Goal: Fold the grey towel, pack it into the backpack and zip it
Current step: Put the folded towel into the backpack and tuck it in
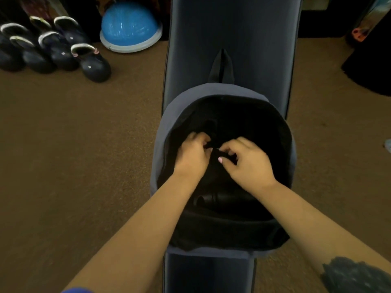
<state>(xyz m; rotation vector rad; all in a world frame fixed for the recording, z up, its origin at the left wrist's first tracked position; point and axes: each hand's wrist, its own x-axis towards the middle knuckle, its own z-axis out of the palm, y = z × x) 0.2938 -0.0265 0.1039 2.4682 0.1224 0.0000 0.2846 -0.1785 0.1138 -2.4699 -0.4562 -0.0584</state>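
Observation:
The backpack [167,132], with grey-blue sides and a black middle, lies flat on a dark padded bench [234,34]. Its carry loop [221,64] points away from me. My left hand [193,154] and my right hand [248,162] meet over the centre of the black part. Fingers of both hands pinch a small black piece of the bag between them; the spot is too dark to tell whether it is a strap, a zip pull or fabric. Whether the black area is the open inside or a panel is unclear. No grey towel shows anywhere.
The bench runs from near me to the far edge, over brown carpet [74,155]. Several dark kettlebells [53,49] stand at the far left beside a blue balance dome [130,26]. Dark objects line the far right edge.

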